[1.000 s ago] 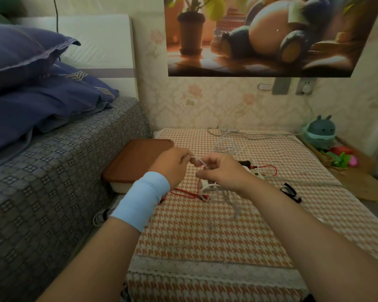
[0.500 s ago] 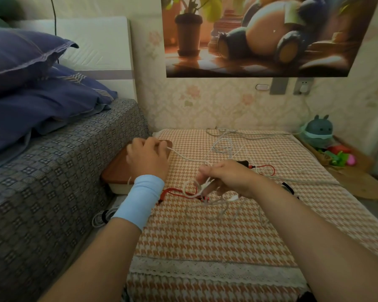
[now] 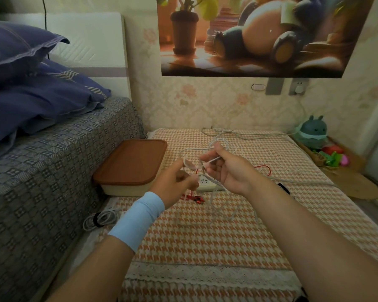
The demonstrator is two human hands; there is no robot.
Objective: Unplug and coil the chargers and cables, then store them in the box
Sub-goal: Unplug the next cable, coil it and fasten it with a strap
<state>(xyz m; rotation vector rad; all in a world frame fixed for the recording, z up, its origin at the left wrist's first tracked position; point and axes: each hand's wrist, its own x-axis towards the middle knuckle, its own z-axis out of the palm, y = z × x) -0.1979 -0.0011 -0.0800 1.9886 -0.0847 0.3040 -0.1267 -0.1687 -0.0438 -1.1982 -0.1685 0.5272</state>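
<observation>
The person's left grip (image 3: 175, 182) and right grip (image 3: 227, 168) are both clamped on a thin white cable (image 3: 212, 160), with a small loop of it strung between them. Its slack hangs below the grips onto the desk (image 3: 205, 236). A white power strip (image 3: 205, 183) lies right under them. The closed, brown-lidded box (image 3: 131, 164) sits just left of the left grip.

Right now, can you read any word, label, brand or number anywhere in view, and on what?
None can be read.
The poster shows only a picture.
The power strip, the box lid and the wall plug show no legible marks.
</observation>
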